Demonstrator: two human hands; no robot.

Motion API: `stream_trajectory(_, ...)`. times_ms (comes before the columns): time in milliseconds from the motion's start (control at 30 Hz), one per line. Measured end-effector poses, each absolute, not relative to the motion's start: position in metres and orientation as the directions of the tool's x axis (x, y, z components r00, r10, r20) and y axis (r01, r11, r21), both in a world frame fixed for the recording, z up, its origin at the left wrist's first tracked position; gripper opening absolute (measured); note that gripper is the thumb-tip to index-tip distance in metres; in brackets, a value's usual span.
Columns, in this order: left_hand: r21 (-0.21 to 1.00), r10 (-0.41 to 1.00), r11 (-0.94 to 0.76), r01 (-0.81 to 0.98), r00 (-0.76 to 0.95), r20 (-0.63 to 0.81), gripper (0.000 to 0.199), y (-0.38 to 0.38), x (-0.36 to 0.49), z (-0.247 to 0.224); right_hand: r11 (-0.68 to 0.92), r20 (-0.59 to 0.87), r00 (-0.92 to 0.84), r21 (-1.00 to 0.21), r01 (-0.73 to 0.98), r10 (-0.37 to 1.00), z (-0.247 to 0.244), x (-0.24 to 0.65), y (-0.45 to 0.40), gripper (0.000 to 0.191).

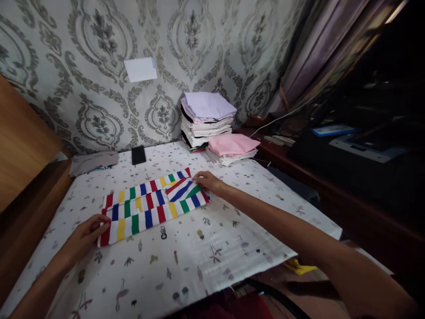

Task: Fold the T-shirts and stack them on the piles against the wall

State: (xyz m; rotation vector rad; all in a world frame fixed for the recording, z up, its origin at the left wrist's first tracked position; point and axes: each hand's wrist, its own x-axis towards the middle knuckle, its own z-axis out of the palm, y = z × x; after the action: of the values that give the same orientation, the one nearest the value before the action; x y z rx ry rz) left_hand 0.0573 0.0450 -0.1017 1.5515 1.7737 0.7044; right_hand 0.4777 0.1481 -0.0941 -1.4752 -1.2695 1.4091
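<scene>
A striped shirt in red, white, blue, green and yellow lies flat on the table, its sides folded inward into a long strip. A diagonally turned flap shows near its right end. At the left end, my left hand pinches the red edge of the cloth between thumb and fingers. Across at the far right corner, beside the flap, my right hand has its fingers closed on the fabric. Part of that grip is hidden by the hand itself.
A tall stack of folded clothes stands against the patterned wall, with a lower pink-topped pile beside it. A black phone and a grey folded cloth lie along the back. Dark furniture borders the right side.
</scene>
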Motion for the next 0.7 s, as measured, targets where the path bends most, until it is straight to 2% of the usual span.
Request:
stream_trajectory(133, 0.750, 0.993, 0.121, 0.650, -0.074, -0.096, 0.058, 0.040, 0.054, -0.112, -0.276, -0.279, -0.042, -0.958, 0.074, 0.959, -0.099, 0.484, 0.141, 0.006)
stream_trajectory(267, 0.696, 0.996, 0.085, 0.713, -0.079, -0.040, 0.059, 0.041, 0.060, -0.111, -0.178, -0.180, -0.030, -0.982, 0.057, 0.983, -0.104, 0.499, 0.125, 0.009)
stream_trajectory(367, 0.615, 0.994, 0.110, 0.781, -0.093, -0.059, 0.061, 0.043, 0.068, -0.104, -0.048, -0.055, -0.029, -0.974, 0.221, 0.998, -0.110, 0.511, 0.111, 0.013)
stream_trajectory(467, 0.569, 0.992, 0.123, 0.813, -0.107, -0.061, 0.063, 0.043, 0.073, -0.102, 0.098, 0.090, -0.040, -0.893, 0.439, 0.995, -0.115, 0.520, 0.096, 0.019)
stream_trajectory(533, 0.560, 0.994, 0.108, 0.822, -0.107, -0.034, 0.062, 0.043, 0.072, -0.106, 0.147, 0.131, -0.068, -0.828, 0.541, 0.989, -0.117, 0.521, 0.087, 0.025)
stream_trajectory(700, 0.527, 0.996, 0.071, 0.847, -0.093, 0.014, 0.056, 0.044, 0.066, -0.117, 0.199, 0.168, -0.127, -0.541, 0.817, 0.977, -0.117, 0.513, 0.077, 0.029)
